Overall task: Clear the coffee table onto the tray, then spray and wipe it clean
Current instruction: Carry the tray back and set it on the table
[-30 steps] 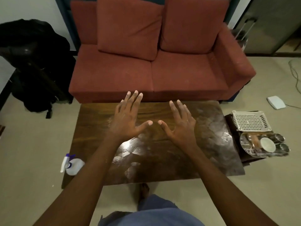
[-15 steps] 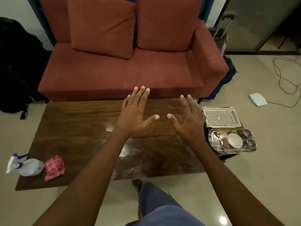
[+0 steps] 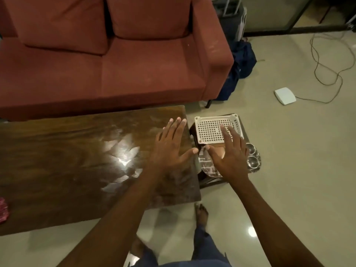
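Observation:
The dark wooden coffee table (image 3: 67, 160) fills the left half, its top glossy with smeared streaks. My left hand (image 3: 171, 149) hovers over its right end, fingers spread and straight, holding nothing. My right hand (image 3: 229, 155) is spread the same way above the steel tray (image 3: 208, 168), which sits on a low stool right of the table and holds small steel bowls (image 3: 253, 159). A white perforated basket (image 3: 213, 130) lies just behind the tray. The red checked cloth (image 3: 3, 210) shows at the table's left edge.
A red sofa (image 3: 107, 60) runs along the table's far side. On the floor to the right lie a white box (image 3: 285, 95) and a trailing cable (image 3: 327, 60). A dark blue bag (image 3: 243, 60) leans by the sofa arm. My bare feet (image 3: 201, 214) stand by the table's near corner.
My view has swung right, so the spray bottle has left the frame and the cloth is at the edge. Both spread hands now sit over the table's right end and the tray.

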